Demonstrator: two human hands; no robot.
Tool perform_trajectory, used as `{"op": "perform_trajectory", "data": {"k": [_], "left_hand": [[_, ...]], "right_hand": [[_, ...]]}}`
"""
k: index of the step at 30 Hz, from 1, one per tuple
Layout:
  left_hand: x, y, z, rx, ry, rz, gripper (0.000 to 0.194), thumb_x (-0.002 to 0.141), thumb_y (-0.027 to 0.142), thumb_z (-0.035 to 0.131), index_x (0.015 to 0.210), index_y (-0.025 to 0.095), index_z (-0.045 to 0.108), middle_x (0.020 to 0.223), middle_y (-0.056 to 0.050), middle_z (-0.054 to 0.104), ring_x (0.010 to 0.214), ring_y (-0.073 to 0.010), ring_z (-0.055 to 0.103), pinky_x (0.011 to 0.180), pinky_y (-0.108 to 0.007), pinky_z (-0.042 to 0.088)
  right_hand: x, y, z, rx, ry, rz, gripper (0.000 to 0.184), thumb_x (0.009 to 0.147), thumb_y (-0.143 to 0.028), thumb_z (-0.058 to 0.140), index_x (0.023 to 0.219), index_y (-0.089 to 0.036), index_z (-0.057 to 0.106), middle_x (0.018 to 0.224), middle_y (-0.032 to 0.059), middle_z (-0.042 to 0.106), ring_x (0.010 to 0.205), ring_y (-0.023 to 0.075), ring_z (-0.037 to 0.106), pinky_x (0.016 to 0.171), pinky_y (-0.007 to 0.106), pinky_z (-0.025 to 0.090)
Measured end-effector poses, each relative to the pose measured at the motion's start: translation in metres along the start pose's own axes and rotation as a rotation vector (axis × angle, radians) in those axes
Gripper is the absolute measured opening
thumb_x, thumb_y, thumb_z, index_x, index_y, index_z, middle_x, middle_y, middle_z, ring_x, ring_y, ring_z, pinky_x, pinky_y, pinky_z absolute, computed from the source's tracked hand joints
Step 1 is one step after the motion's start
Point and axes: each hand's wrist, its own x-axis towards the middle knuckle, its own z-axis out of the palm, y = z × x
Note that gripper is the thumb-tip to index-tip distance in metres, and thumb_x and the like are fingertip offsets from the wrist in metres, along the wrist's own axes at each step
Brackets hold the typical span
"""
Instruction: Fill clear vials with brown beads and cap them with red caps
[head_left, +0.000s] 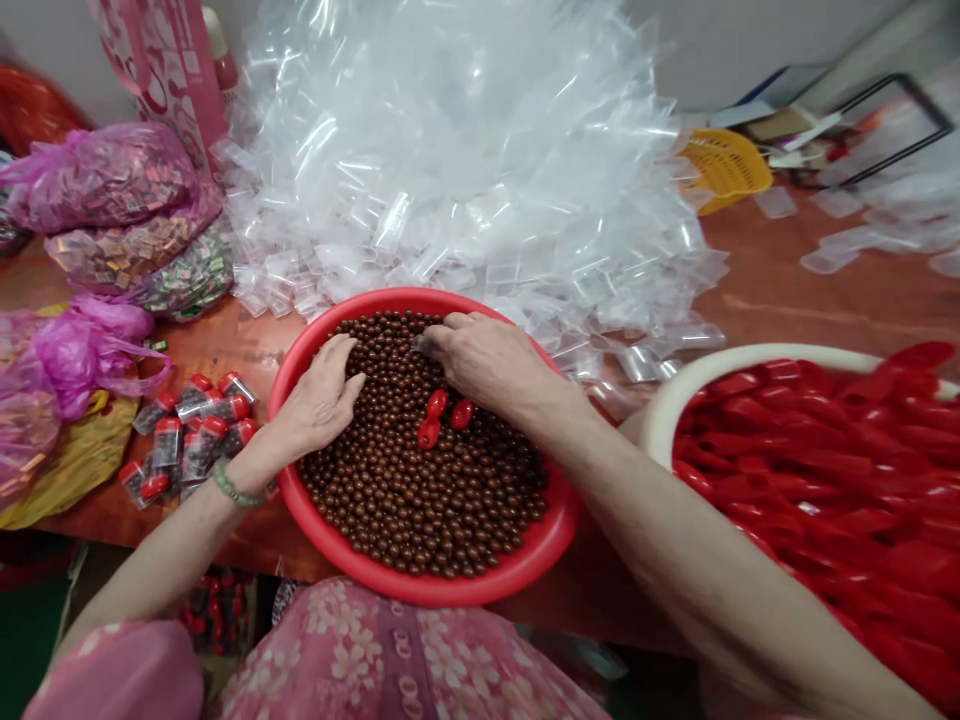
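Note:
A red basin full of small brown balls sits at the table's near edge. My left hand rests palm down on the balls at the basin's left side, fingers curled into them. My right hand lies over the balls at the far side, fingers pinched on a small clear bag. Three red oval pieces lie on the balls just below my right hand.
A big heap of clear little bags fills the table behind the basin. Filled red-capped packets lie left of it, near pink plastic sacks. A white basin of red pieces stands right. A yellow basket sits far right.

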Motion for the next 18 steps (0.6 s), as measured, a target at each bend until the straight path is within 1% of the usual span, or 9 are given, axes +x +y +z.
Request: {"op": "perform_trajectory", "data": {"k": [2,3,6,8,10,12,14,16,18], "left_hand": [[0.010,-0.002,0.007,-0.009,-0.088,-0.034,0.060,0.093,0.030,0.039,0.142,-0.005,0.033,0.153,-0.026,0.033,0.146,-0.0285,0.028,0.123,-0.041,0.019],[0.014,-0.003,0.010,-0.019,-0.130,-0.062,0.061,0.093,0.030,0.038,0.143,-0.004,0.032,0.153,-0.026,0.032,0.146,-0.0284,0.028,0.123,-0.042,0.019],[0.023,-0.002,0.017,-0.079,-0.199,-0.165,0.059,0.091,0.028,0.037,0.143,-0.001,0.033,0.152,-0.024,0.034,0.144,-0.0284,0.032,0.122,-0.044,0.020],[0.025,-0.001,0.021,-0.115,-0.205,-0.200,0.057,0.089,0.026,0.039,0.141,0.003,0.036,0.152,-0.022,0.037,0.143,-0.0287,0.034,0.121,-0.045,0.022],[0.025,0.002,0.023,-0.134,-0.210,-0.201,0.056,0.087,0.024,0.040,0.140,0.006,0.039,0.150,-0.020,0.041,0.142,-0.0283,0.036,0.120,-0.045,0.025],[0.022,0.003,0.023,-0.181,-0.217,-0.192,0.058,0.086,0.023,0.042,0.141,0.006,0.040,0.151,-0.019,0.041,0.141,-0.0278,0.037,0.120,-0.044,0.025],[0.017,0.004,0.021,-0.282,-0.222,-0.174,0.061,0.085,0.026,0.045,0.142,0.005,0.038,0.153,-0.020,0.038,0.142,-0.0284,0.036,0.121,-0.044,0.023],[0.012,0.002,0.018,-0.419,-0.192,-0.141,0.065,0.084,0.030,0.052,0.143,0.006,0.038,0.153,-0.019,0.037,0.143,-0.0294,0.035,0.121,-0.045,0.023],[0.007,0.000,0.016,-0.534,-0.138,-0.094,0.070,0.079,0.031,0.061,0.142,0.010,0.039,0.152,-0.017,0.040,0.142,-0.0292,0.036,0.120,-0.045,0.025]], "right_hand": [[-0.002,-0.007,-0.003,-0.178,-0.063,-0.058,0.029,0.090,-0.008,0.043,0.099,-0.007,0.070,0.102,0.0206,0.068,0.095,0.0300,0.063,0.076,0.037,0.044],[-0.002,-0.012,-0.003,-0.203,-0.093,-0.087,0.029,0.090,-0.007,0.042,0.096,-0.006,0.070,0.100,0.0220,0.068,0.095,0.0314,0.062,0.075,0.038,0.044],[0.004,-0.026,0.006,-0.145,-0.144,-0.159,0.030,0.089,-0.006,0.041,0.094,-0.008,0.071,0.099,0.0211,0.069,0.096,0.0304,0.062,0.075,0.036,0.045],[0.009,-0.031,0.014,-0.086,-0.162,-0.185,0.031,0.088,-0.005,0.041,0.095,-0.008,0.071,0.099,0.0193,0.070,0.095,0.0277,0.064,0.077,0.034,0.045],[0.014,-0.032,0.021,-0.013,-0.175,-0.192,0.029,0.085,-0.003,0.044,0.095,-0.008,0.071,0.100,0.0186,0.071,0.094,0.0261,0.065,0.078,0.032,0.045],[0.016,-0.028,0.024,0.078,-0.185,-0.196,0.026,0.080,-0.003,0.049,0.093,-0.009,0.071,0.098,0.0163,0.073,0.092,0.0249,0.066,0.078,0.030,0.045],[0.015,-0.023,0.025,0.185,-0.187,-0.196,0.023,0.076,-0.003,0.052,0.089,-0.011,0.071,0.093,0.0116,0.074,0.088,0.0227,0.067,0.076,0.027,0.046],[0.013,-0.018,0.024,0.299,-0.179,-0.195,0.022,0.078,-0.006,0.052,0.089,-0.013,0.070,0.090,0.0066,0.074,0.084,0.0197,0.067,0.075,0.026,0.047],[0.010,-0.013,0.024,0.397,-0.163,-0.199,0.021,0.083,-0.012,0.052,0.093,-0.014,0.070,0.092,0.0031,0.075,0.083,0.0175,0.068,0.075,0.025,0.049]]}}
